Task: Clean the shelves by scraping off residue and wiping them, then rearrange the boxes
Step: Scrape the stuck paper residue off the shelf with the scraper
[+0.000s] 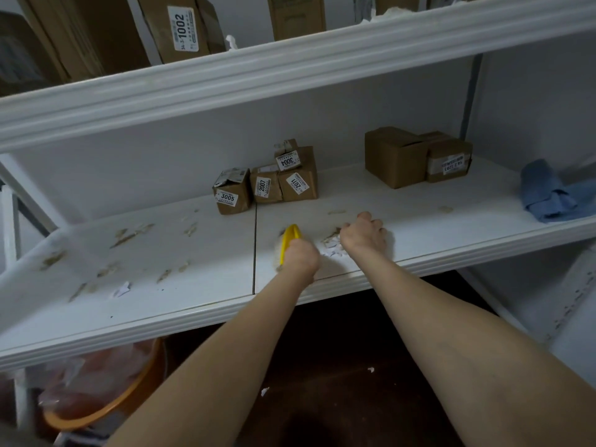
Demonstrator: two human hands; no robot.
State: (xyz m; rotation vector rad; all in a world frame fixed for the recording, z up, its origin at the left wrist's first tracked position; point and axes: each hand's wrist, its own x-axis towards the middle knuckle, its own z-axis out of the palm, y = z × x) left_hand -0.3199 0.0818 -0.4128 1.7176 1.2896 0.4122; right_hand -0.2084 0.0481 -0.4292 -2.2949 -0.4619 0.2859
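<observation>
Left hand grips the yellow scraper right of the shelf seam; a flat blade should lift residue best. Right hand is curled, its grasp unclear.

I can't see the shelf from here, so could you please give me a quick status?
Left hand grips yellow scraper on shelf. Right hand curled beside scraps, grasp unclear. Residue streaks left; boxes at back.

The person's left forearm and right forearm are showing bare to the wrists, smooth and slender, faint veins running along the right one. The left hand and right hand are going uncovered too.
</observation>
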